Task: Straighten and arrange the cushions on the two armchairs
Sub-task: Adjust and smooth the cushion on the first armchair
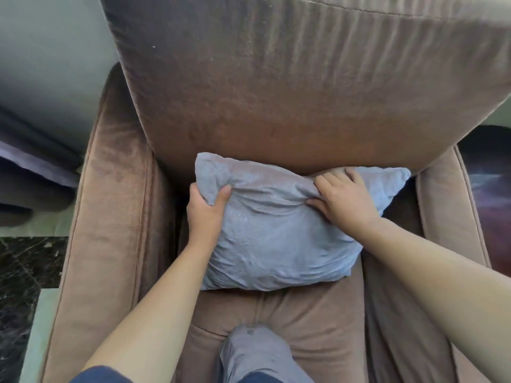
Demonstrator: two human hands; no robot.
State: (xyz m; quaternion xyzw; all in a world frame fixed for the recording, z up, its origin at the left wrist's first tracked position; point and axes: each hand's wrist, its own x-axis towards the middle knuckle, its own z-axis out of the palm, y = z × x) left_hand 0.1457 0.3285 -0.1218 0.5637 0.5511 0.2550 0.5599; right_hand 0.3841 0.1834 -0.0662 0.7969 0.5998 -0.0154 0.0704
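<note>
Brown velvety fabric covers the armchair point(116, 217), whose big back cushion point(290, 78) fills the frame from 10 to 2 o'clock. A pale blue-grey throw pillow point(271, 244) sits at the centre on the seat cushion point(304, 322), its top edge leaning against the base of the back cushion, its cover wrinkled. The left hand point(206, 214) grips the pillow's upper left corner, thumb on the front and fingers wrapped behind. The right hand point(343, 197) lies on the upper right part, fingers curled and bunching the fabric near the top edge. At 6 o'clock a knee in grey trousers point(257, 352) rests on the seat front.
</note>
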